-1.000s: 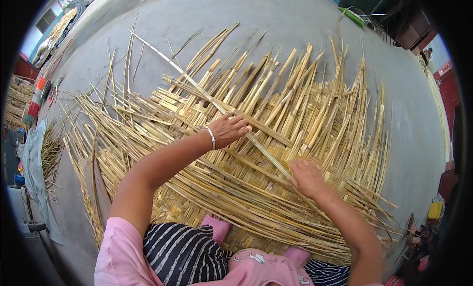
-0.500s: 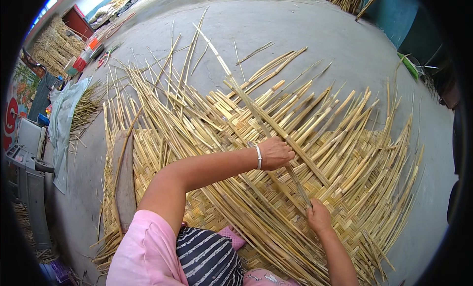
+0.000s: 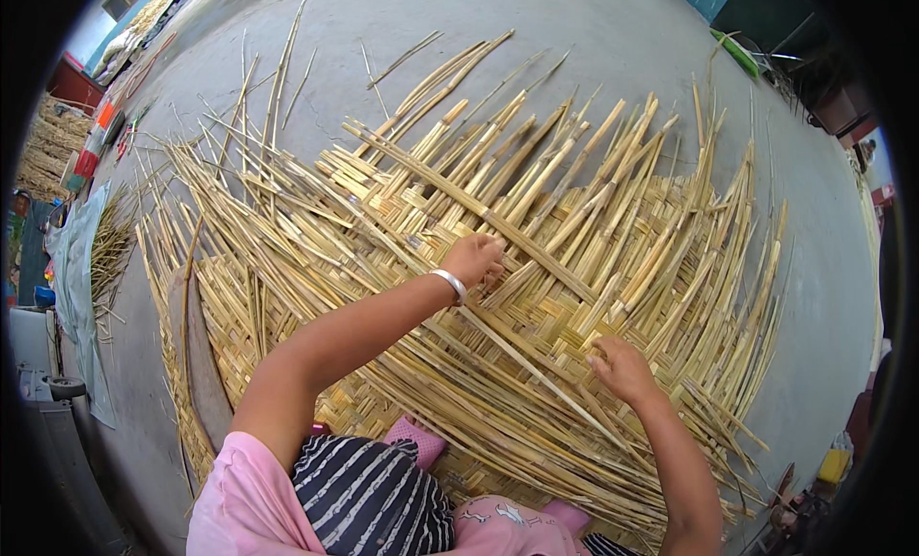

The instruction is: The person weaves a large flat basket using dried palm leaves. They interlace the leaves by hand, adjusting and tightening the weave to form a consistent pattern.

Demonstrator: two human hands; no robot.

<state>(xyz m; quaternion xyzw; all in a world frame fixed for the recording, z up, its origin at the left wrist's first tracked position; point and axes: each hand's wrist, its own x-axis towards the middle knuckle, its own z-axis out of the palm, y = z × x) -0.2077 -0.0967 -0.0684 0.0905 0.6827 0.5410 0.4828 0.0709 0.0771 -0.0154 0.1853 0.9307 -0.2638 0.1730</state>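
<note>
A partly woven mat of split reed strips point(image 3: 661, 216) spreads over the floor before me, its loose strip ends fanning outward. My left hand point(image 3: 476, 259) hovers over the middle of the weave, fingers loosely bent, with nothing seen in them. Lower right of it is my right hand point(image 3: 622, 366), thumb and forefinger apart, also apparently holding nothing. A long pale strip point(image 3: 536, 360) runs slantwise below both hands, passing under my left wrist. Beyond my left hand a flat, wide strip point(image 3: 469, 202) lies across the others. Many loose strips point(image 3: 383, 350) are bundled on my near side.
A grey-brown flat board point(image 3: 196, 340) rests on the mat's left part. Farther left are a pale plastic sheet point(image 3: 81, 297) and a heap of stalks point(image 3: 113, 245). Grey concrete floor point(image 3: 574, 24) surrounds the mat. A yellow object point(image 3: 835, 465) stands at the lower right.
Both hands have let go of the long strip they held; it now lies lower across the mat. My hands have moved apart from it, and the whole view has shifted rightward and nearer.
</note>
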